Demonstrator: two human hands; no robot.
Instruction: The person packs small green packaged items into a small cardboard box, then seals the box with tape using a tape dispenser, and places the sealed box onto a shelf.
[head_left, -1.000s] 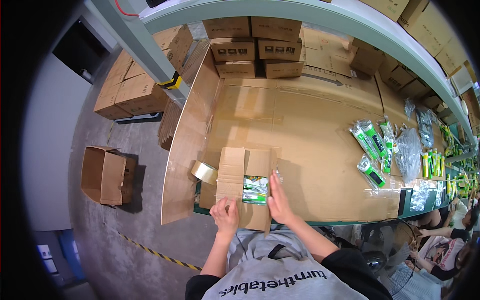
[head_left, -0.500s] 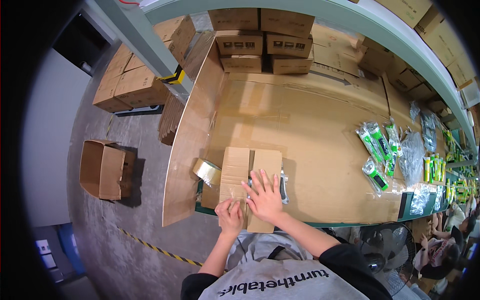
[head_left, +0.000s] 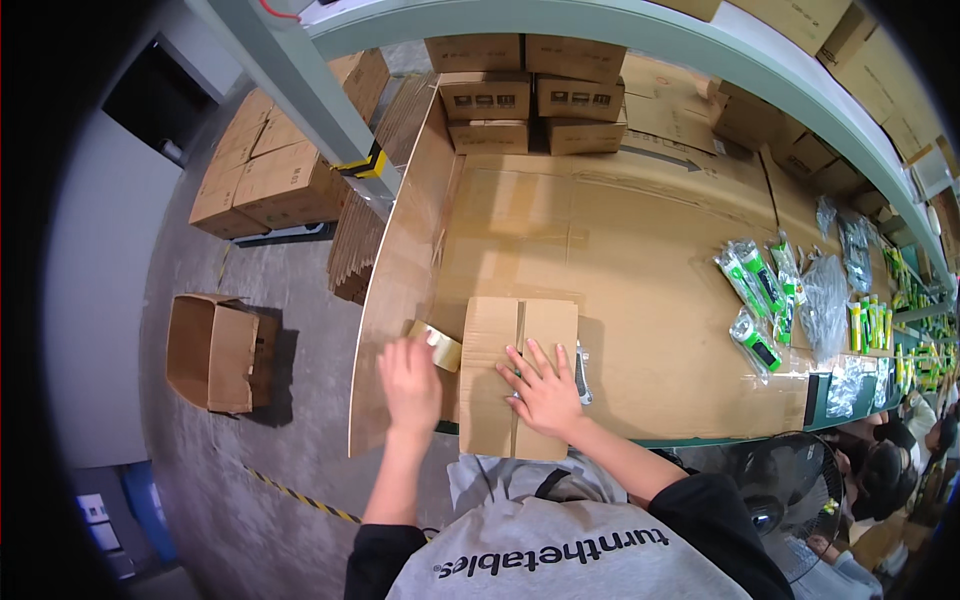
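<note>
A brown cardboard carton (head_left: 490, 400) sits at the near edge of the bench, its two top flaps folded in and meeting along a narrow seam. My right hand (head_left: 548, 393) lies flat across that seam, fingers spread, pressing on the right flap. To the left of the carton, my left hand (head_left: 408, 390) is raised beside a roll of packing tape (head_left: 445, 352). Its fingers reach forward at the tape's left side and look loosely extended; whether they touch it is unclear. Something dark in clear wrapping (head_left: 583, 375) shows partly from behind the carton's right side.
Bagged green-and-black items (head_left: 756, 342) lie on the right of the cardboard-covered bench (head_left: 640, 290). Stacked cartons (head_left: 487, 97) stand at the back. An upright cardboard panel (head_left: 395, 300) borders the left side. An open carton (head_left: 215, 350) rests on the floor; a fan (head_left: 790, 490) stands lower right.
My left hand has left the carton's near edge and moved left and forward to the tape roll. The flap gap has narrowed. My right hand stays pressed on top.
</note>
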